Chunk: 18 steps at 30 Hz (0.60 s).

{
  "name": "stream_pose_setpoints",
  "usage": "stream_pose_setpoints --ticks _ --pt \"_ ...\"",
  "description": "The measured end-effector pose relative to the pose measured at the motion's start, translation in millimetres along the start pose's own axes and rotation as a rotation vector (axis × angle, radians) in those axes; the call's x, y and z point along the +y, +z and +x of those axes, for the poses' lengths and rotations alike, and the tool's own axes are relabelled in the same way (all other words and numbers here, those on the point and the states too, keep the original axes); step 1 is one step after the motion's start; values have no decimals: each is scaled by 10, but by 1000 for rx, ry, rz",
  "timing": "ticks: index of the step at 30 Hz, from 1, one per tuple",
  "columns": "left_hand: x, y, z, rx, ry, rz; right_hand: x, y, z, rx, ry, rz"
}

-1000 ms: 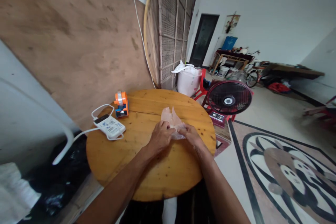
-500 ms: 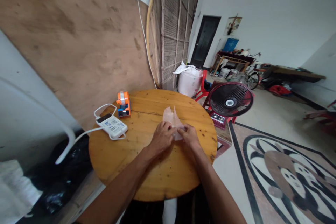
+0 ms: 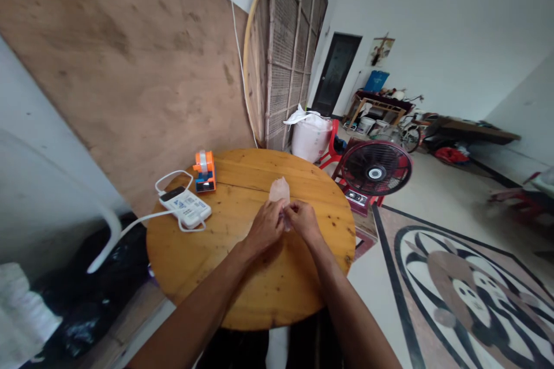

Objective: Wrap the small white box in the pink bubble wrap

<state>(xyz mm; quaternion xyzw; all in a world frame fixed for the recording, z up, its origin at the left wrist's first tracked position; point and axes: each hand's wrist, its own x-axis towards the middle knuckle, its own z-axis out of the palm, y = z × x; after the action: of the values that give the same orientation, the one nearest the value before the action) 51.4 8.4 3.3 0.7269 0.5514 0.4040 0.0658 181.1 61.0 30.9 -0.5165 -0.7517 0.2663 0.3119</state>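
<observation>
1. Pinches one thin, pinkish translucent plastic film between the bunched fingers of both the left hand and the right hand, side by side and nearly touching.
2. Holds it just above or against the middle of the round wooden table; cannot tell which. Leaves a rounded flap in sight beyond the knuckles and a small scrap below the fingertips.
3. Hides most of the film's middle behind the fingers; cannot tell whether anything lies inside. Cuts off both forearms at the bottom edge.
4. Includes, farther left on the tabletop and well apart from the hands, one orange-and-blue tape dispenser and one white power bank with a looped cable, printed too small to read.
5. Shows, past the table's right edge, one maroon electric fan, blocking part of one red plastic chair near one white sack.
6. Includes, at lower left, shiny black plastic, partly covered by the table and too dark to make out.
7. Counts two panda faces in the floor mosaic, cropped at the bottom.
8. Adds, farthest back, one dark door and one blue bin.
</observation>
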Motion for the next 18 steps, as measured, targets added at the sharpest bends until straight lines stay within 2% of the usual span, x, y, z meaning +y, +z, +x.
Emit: stream_pose_setpoints --ticks 3,6,9,12,15,18 --pt "9 -10 3 -8 3 -7 -91 -21 -31 -24 -3 -63" --pt "29 -21 -1 4 15 26 -129 -66 -59 -73 7 -28" --pt "36 -31 -11 29 15 76 -117 -113 -72 -161 30 99" --pt "16 -29 -16 34 8 62 -93 -138 -86 -256 113 274" --pt "-21 -12 -13 29 20 -3 -73 -136 -106 -292 173 387" --pt "-52 7 -10 28 28 -36 -55 -116 -121 -297 149 402"
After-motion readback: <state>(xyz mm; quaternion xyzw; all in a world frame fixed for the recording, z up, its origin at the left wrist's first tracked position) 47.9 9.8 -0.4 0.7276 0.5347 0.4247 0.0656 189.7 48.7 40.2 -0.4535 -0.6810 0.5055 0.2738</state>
